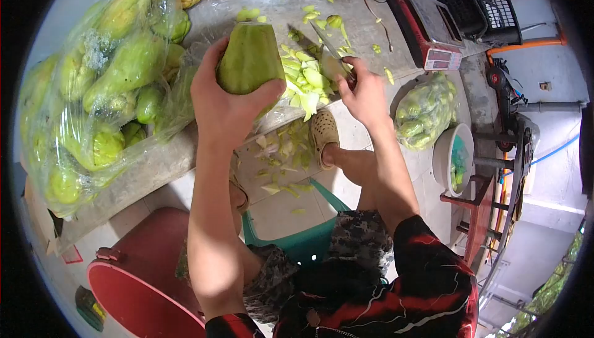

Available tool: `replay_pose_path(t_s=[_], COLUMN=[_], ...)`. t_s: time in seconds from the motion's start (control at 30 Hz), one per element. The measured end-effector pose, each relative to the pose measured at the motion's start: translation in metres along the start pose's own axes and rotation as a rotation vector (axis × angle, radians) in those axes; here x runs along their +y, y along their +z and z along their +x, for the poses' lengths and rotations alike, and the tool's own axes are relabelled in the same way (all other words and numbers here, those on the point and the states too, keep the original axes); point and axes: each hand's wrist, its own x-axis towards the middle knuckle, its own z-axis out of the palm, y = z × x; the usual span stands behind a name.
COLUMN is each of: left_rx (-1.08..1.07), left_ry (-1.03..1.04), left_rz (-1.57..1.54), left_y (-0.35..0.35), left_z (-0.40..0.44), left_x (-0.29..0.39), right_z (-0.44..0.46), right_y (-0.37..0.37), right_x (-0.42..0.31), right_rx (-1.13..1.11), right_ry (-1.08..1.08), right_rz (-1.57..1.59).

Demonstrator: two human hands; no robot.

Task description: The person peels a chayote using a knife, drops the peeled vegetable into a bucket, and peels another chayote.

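My left hand (219, 106) is wrapped round a large green papaya (250, 56), whose end facing away is cut flat and pale. To its right, my right hand (366, 90) grips a knife (327, 41) by the handle; its blade points away from me and sits apart from the papaya. Below and between the hands, a pile of pale green peelings and offcuts (307, 77) lies on the concrete ledge. A big clear plastic bag (176, 112) full of green papayas (124, 65) rests at the left, close to my left hand.
A red digital scale (421, 34) and a black crate (495, 13) stand at the back right. On the right are a plastic bag of green produce (427, 112) and a white basin (442, 158). A red bucket (133, 257) is at lower left; scraps (281, 158) litter the floor.
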Motion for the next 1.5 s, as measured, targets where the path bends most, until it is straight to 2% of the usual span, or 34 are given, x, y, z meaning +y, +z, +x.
replay_pose_path(t_s=[0.23, 0.6, 0.7, 0.8, 0.9, 0.97, 1.03, 1.1, 1.17, 1.33, 1.5], left_rx=[0.038, 0.077, 0.067, 0.077, 0.094, 0.123, 0.145, 0.159, 0.166, 0.203, 0.240], left_ry=[-0.011, -0.021, -0.001, -0.069, -0.064, -0.095, -0.081, -0.065, -0.120, -0.115, -0.142], left_rz=[0.001, 0.008, -0.011, -0.052, -0.034, -0.115, -0.101, -0.090, -0.124, -0.153, -0.197], left_y=[-0.002, -0.003, -0.004, -0.004, -0.008, -0.011, -0.016, -0.019, -0.023, -0.032, -0.034], left_z=[0.000, 0.001, 0.003, 0.003, 0.005, 0.005, 0.007, 0.009, 0.010, 0.011, 0.014], left_x=[-0.002, -0.001, -0.002, 0.004, 0.000, 0.000, 0.000, 0.003, 0.006, 0.001, -0.004], right_z=[0.003, -0.001, -0.002, -0.005, -0.015, -0.029, -0.047, -0.069, -0.105, -0.142, -0.147], right_y=[0.029, 0.036, 0.036, 0.034, 0.017, -0.009, -0.027, -0.025, -0.002, 0.019, 0.054], right_x=[-0.002, -0.004, -0.006, -0.007, -0.014, -0.015, -0.001, 0.030, 0.076, 0.074, 0.115], right_rx=[-0.146, -0.249, -0.240, -0.237, -0.154, -0.008, -0.116, -0.452, -0.571, -0.683, -0.931], right_ry=[-0.216, -0.225, -0.247, -0.258, -0.273, -0.220, -0.075, 0.151, 0.113, 0.076, 0.012], right_rz=[0.039, 0.042, 0.020, -0.013, 0.054, -0.069, -0.215, -0.420, -0.736, -0.731, -0.691])
